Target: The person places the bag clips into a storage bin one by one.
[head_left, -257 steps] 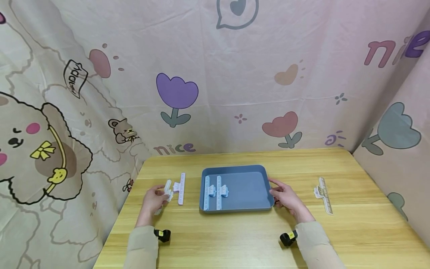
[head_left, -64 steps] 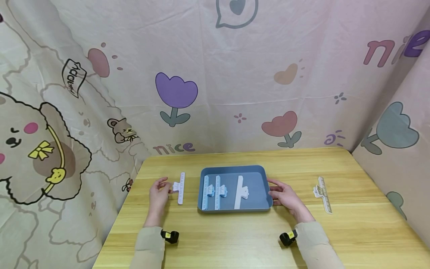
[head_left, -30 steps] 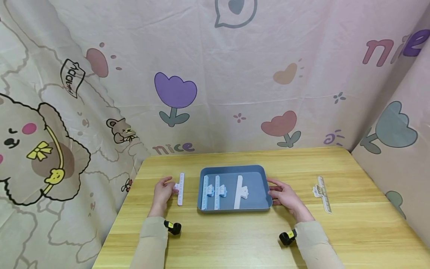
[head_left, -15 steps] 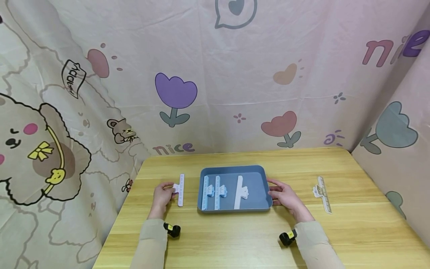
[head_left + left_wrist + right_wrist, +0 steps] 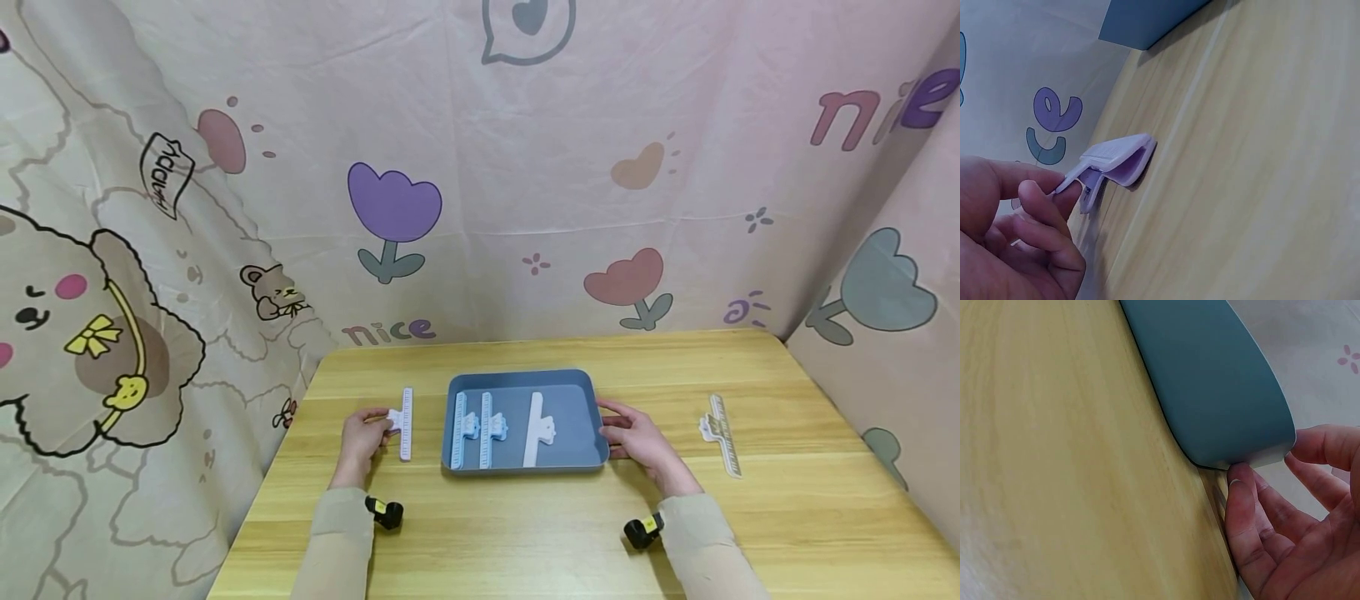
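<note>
At the table's left, my left hand (image 5: 364,433) pinches the handle of a lilac long-jawed bag clip (image 5: 406,425). In the left wrist view the same clip (image 5: 1119,156) is tilted, its long edge low by the wood, with thumb and fingers at the near lever. My right hand (image 5: 637,435) rests its fingertips against the outer right wall of the blue-grey tray (image 5: 573,458); the right wrist view shows the fingers outside the tray's wall (image 5: 1222,381). Inside the tray lie two light-blue clips (image 5: 460,432) at the left and a white clip (image 5: 533,433) right of its middle.
A clear-white clip (image 5: 723,437) with a patterned strip lies on the wooden table (image 5: 495,533), right of my right hand. Printed curtain (image 5: 510,167) hangs along the table's back and both sides. Small black cameras (image 5: 386,512) sit at both wrists.
Since the oldest frame a white clip has gone from under my left hand into the tray. My left hand then moved right and took hold of the lilac clip. The right hand stayed put.
</note>
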Action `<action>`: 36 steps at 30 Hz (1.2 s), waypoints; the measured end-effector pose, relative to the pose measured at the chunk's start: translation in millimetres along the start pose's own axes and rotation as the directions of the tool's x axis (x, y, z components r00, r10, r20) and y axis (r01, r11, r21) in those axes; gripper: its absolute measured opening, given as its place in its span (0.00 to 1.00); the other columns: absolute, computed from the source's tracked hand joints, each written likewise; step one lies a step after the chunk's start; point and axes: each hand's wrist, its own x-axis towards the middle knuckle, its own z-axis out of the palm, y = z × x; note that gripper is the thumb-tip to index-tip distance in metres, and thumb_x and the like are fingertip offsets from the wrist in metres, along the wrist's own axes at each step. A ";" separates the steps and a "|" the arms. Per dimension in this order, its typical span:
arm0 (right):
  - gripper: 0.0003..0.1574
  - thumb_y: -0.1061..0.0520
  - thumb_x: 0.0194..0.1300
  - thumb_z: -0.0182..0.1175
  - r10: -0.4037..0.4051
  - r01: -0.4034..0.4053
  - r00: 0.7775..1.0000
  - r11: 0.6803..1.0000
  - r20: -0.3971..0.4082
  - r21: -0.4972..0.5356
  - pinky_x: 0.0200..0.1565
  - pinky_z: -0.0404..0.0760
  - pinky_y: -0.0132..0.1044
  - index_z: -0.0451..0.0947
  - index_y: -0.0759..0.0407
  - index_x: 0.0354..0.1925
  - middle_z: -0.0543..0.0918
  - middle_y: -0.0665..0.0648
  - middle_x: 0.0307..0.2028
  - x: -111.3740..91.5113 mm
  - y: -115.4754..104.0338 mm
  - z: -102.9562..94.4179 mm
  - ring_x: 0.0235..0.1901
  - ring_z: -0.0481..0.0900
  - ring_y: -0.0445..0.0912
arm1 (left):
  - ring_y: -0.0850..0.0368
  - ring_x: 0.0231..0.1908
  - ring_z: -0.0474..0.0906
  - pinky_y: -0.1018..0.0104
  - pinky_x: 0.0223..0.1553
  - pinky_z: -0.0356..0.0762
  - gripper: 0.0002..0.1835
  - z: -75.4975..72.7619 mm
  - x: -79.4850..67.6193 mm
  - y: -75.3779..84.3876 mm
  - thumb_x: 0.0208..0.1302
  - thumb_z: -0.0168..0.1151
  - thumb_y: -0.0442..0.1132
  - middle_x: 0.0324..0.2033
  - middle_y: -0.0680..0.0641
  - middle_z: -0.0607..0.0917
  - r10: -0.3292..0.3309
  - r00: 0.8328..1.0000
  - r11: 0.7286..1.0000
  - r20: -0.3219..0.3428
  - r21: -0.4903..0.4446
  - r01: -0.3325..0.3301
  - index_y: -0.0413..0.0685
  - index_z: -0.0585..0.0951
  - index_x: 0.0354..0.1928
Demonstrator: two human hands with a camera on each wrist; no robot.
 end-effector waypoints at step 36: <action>0.37 0.67 0.69 0.52 0.009 -0.010 1.000 1.000 0.008 0.009 0.37 0.84 0.46 0.56 0.63 0.74 0.68 0.77 0.61 -0.3 -3.3 -0.2 0.40 0.82 0.54 | 0.58 0.23 0.73 0.72 0.19 0.69 0.17 17.0 -17.2 23.8 0.61 0.60 0.28 0.31 0.44 0.84 0.068 0.996 0.995 -0.064 -0.067 -0.073 0.35 0.80 0.53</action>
